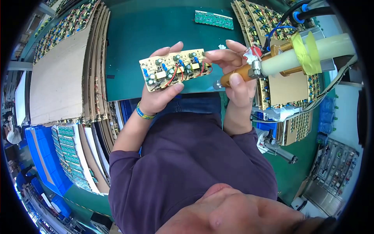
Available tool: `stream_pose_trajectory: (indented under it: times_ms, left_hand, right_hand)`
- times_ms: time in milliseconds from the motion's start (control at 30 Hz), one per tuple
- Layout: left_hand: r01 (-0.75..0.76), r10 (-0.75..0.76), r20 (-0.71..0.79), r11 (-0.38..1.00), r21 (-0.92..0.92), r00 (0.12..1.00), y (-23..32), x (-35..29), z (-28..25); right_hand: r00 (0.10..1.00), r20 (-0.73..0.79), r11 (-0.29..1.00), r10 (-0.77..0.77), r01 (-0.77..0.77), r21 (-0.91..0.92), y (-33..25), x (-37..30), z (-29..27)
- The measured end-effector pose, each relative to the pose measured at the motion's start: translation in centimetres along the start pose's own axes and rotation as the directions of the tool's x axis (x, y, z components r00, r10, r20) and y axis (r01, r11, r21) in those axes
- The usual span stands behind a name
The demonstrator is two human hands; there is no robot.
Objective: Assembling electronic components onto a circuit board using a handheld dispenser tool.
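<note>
My left hand (163, 93) is closed on the left part of a populated circuit board (175, 71), with the thumb on its near edge and fingers behind it. The pale board carries blue parts, round capacitors, yellow blocks and red wires, and its component side faces me. My right hand (233, 70) wraps a brass-coloured dispensing nozzle (241, 72) with a metal tip, just right of the board. The right index fingertip reaches the board's right end; whether it presses there I cannot tell. A thick whitish hose (288, 58), bound with yellow tape, runs from the nozzle to the right.
A green board (214, 20) lies at the back of the green table (156, 27). Cardboard layers with circuit boards (66, 58) stack at left, and more boards (265, 19) stand at right. Blue bins (43, 156) sit lower left. Dark cables (311, 11) hang at upper right.
</note>
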State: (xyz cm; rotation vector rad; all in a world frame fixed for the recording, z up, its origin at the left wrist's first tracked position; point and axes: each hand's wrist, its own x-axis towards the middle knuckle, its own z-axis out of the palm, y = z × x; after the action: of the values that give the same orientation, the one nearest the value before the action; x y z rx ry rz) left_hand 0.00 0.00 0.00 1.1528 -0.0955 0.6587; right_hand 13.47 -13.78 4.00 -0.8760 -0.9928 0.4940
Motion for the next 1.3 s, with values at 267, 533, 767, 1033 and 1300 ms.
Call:
stream_pose_trajectory:
  times_ms: [267,533,767,1033,1300]
  left_hand:
    - [-0.048,0.046,-0.071,0.998,-0.032,0.996,-0.4,-0.9,-1.4]
    - [0.121,-0.155,-0.184,0.975,-0.185,0.971,-0.9,-3.1,-3.2]
    - [0.188,-0.242,-0.188,0.946,-0.263,0.952,-2.4,-5.4,-3.0]
    - [0.242,-0.296,-0.148,0.921,-0.305,0.944,-2.7,-5.4,-2.5]
    - [0.224,-0.290,-0.153,0.912,-0.343,0.945,-2.9,-5.3,-2.4]
  right_hand:
    - [0.997,-0.032,0.991,-0.075,0.071,-0.116,0.9,1.0,0.7]
    - [0.985,0.164,0.985,-0.046,0.018,0.172,-0.8,2.2,-0.1]
    - [0.996,0.092,0.949,0.007,-0.035,0.314,-1.1,2.8,3.2]
    - [0.954,-0.237,0.958,0.181,-0.118,0.260,-1.0,1.9,5.5]
    - [0.956,-0.255,0.944,0.149,-0.060,0.326,-0.7,1.9,5.5]
